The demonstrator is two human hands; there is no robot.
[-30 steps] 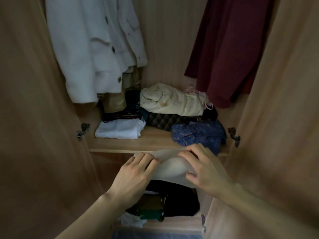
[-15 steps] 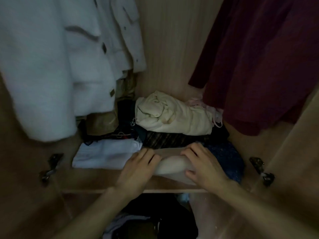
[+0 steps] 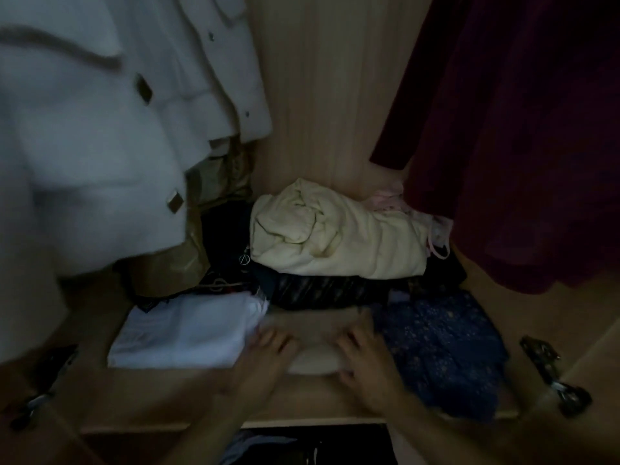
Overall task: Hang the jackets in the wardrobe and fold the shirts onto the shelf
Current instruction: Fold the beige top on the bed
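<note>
On wardrobe shelf (image 3: 161,397), hands apparently pressing shirt (image 3: 315,350)

Both hands motion-blurred, left hand (image 3: 265,359) and right hand (image 3: 369,367) hiding the near corners of a folded beige shirt (image 3: 313,360), white jacket (image 3: 87,146) and maroon garment (image 3: 523,129) cut off at the top, dark clothes (image 3: 322,292) under the cream bundle (image 3: 339,236) unreadable

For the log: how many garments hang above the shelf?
2 clearly: a white jacket at left and a dark red garment at right. A tan piece behind the jacket may be a third.
</note>
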